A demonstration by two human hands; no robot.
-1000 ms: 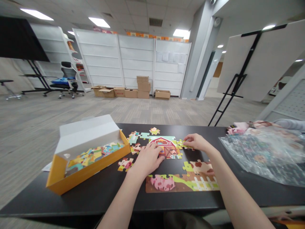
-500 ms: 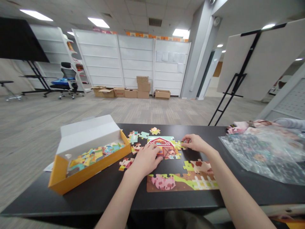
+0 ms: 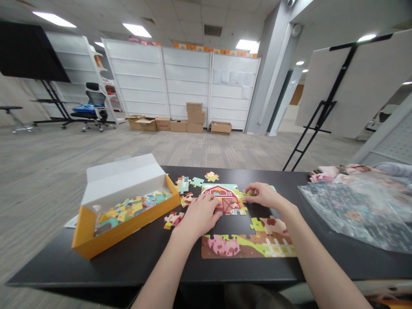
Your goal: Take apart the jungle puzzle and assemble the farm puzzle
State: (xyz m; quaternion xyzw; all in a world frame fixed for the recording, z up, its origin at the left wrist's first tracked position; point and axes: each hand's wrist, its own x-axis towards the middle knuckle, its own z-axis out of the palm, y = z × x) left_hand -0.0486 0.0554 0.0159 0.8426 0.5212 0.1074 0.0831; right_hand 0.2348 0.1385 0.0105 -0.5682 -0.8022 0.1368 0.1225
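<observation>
A joined jigsaw section with a red barn [image 3: 229, 194] lies on the black table. My left hand [image 3: 202, 213] rests on its left part, palm down with the fingers stretched out. At the section's right edge, my right hand [image 3: 263, 195] has its fingertips closed on a yellow-green puzzle piece [image 3: 246, 195], mostly covered by the fingers. Nearer to me lies a joined strip with a pink pig [image 3: 223, 246], a white fence and a brown-spotted cow [image 3: 273, 225]; my right forearm hides its right end. Loose puzzle pieces [image 3: 174, 219] lie left of the barn.
On the left stands an open yellow box [image 3: 135, 231] holding more puzzle pieces [image 3: 135, 207]. Several loose pieces [image 3: 197, 182] lie along the far side of the table. A clear plastic bag [image 3: 357, 210] with cloth items covers the table's right end.
My right hand has shifted slightly left, bringing the yellow-green puzzle piece against the barn section. A pale green edge now shows behind that hand. My left hand stays on the barn section.
</observation>
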